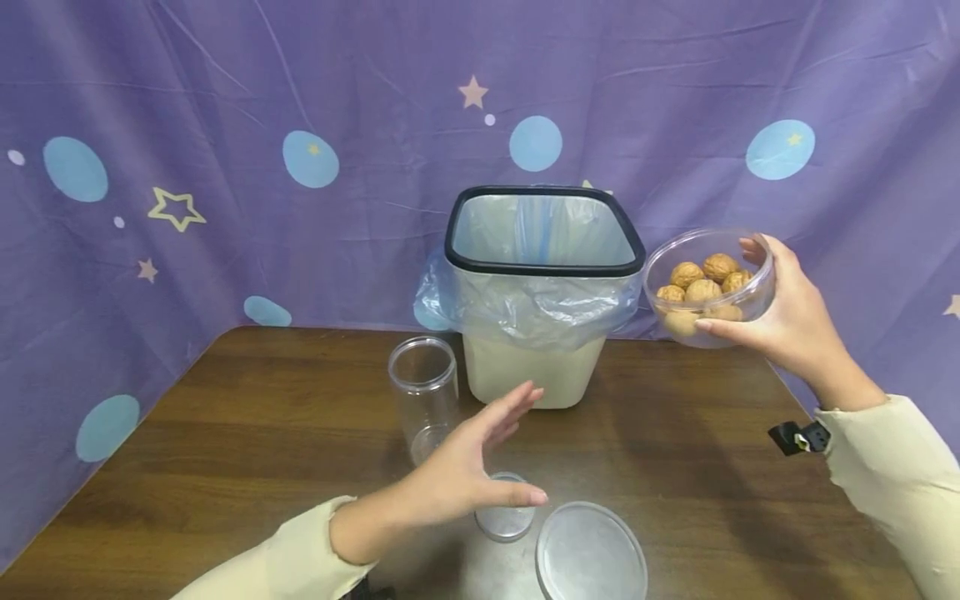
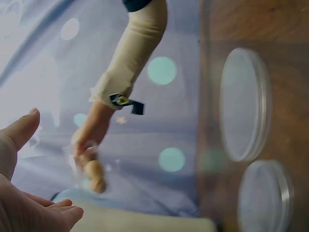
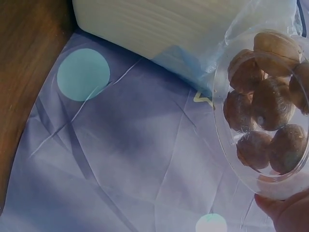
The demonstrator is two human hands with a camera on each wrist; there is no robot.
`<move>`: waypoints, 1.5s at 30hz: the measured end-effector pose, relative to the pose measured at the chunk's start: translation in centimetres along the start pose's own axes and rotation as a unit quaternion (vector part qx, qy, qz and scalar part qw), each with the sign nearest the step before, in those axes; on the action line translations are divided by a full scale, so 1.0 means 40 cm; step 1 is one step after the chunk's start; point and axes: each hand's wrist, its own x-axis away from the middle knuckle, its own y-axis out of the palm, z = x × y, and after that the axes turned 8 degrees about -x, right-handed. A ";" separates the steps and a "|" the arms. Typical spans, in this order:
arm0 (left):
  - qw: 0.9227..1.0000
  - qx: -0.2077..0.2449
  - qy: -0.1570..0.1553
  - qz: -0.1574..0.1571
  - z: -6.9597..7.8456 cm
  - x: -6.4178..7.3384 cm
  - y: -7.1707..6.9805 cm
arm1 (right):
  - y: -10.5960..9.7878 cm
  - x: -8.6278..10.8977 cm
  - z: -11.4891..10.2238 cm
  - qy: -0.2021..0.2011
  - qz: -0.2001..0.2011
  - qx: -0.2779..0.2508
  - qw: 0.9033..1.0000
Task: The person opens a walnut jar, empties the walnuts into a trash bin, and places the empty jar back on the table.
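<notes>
My right hand (image 1: 802,321) grips a round clear plastic container (image 1: 708,287) from its right side, raised above the table and tilted. Several walnuts (image 1: 703,292) lie inside it; the right wrist view shows the walnuts (image 3: 273,104) through the clear bottom. My left hand (image 1: 457,467) hovers over the table with fingers extended and thumb apart, holding nothing. Just beyond it stands a tall clear jar (image 1: 423,392) with no lid on. Below the left hand lie a small round lid (image 1: 506,521) and a larger round lid (image 1: 592,554).
A cream trash bin (image 1: 532,367) with a black rim (image 1: 547,271) and a bluish plastic liner (image 1: 540,308) stands at the table's back, left of the walnut container. Behind the wooden table (image 1: 300,417) hangs a purple curtain (image 1: 375,100) with stars and dots.
</notes>
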 end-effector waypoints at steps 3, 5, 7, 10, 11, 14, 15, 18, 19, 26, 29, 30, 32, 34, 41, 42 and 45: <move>1.000 0.000 0.007 0.013 0.023 -0.008 -0.030 | -0.001 -0.015 -0.003 0.002 -0.002 -0.001 1.000; 1.000 0.003 0.010 0.022 0.039 -0.013 -0.050 | -0.002 -0.025 -0.006 0.002 -0.001 -0.003 1.000; 0.999 0.009 0.015 0.033 0.054 -0.019 -0.069 | -0.004 -0.034 -0.009 0.003 0.001 -0.002 1.000; 0.998 0.013 0.020 0.055 0.071 -0.027 -0.096 | -0.006 -0.047 -0.013 0.003 0.000 -0.001 1.000; 0.998 0.011 0.021 0.063 0.075 -0.030 -0.105 | -0.007 -0.050 -0.014 0.004 -0.002 0.000 1.000; 0.996 -0.001 0.018 0.083 0.085 -0.039 -0.130 | -0.010 -0.057 -0.014 0.006 -0.006 0.003 1.000; 0.996 -0.008 0.016 0.089 0.088 -0.041 -0.138 | -0.012 -0.059 -0.013 0.008 -0.008 0.003 1.000; 0.994 -0.036 0.007 0.101 0.095 -0.053 -0.163 | -0.021 -0.068 -0.010 0.011 -0.007 0.010 1.000; 0.993 -0.045 0.004 0.105 0.098 -0.057 -0.171 | -0.024 -0.071 -0.009 0.013 -0.006 0.011 1.000; 0.986 -0.101 -0.005 0.132 0.109 -0.097 -0.235 | -0.042 -0.097 -0.005 0.022 0.001 0.013 1.000; 0.982 -0.126 -0.013 0.139 0.108 -0.116 -0.260 | -0.046 -0.106 -0.007 0.024 0.001 0.014 1.000; 0.981 -0.133 -0.018 0.142 0.107 -0.122 -0.269 | -0.046 -0.109 -0.008 0.025 0.001 0.016 1.000; 0.978 -0.141 -0.025 0.148 0.103 -0.134 -0.284 | -0.046 -0.115 -0.010 0.027 0.000 0.018 0.999; 0.977 -0.145 -0.033 0.155 0.099 -0.144 -0.300 | -0.044 -0.124 -0.012 0.029 -0.003 0.019 0.999; 0.975 -0.155 -0.046 0.156 0.076 -0.182 -0.353 | -0.046 -0.152 -0.020 0.021 -0.006 0.019 1.000; 0.975 -0.156 -0.045 0.153 0.072 -0.189 -0.359 | -0.047 -0.156 -0.021 0.021 -0.006 0.019 1.000; 0.975 -0.162 -0.046 0.143 0.062 -0.205 -0.374 | -0.048 -0.165 -0.024 0.025 -0.006 0.015 1.000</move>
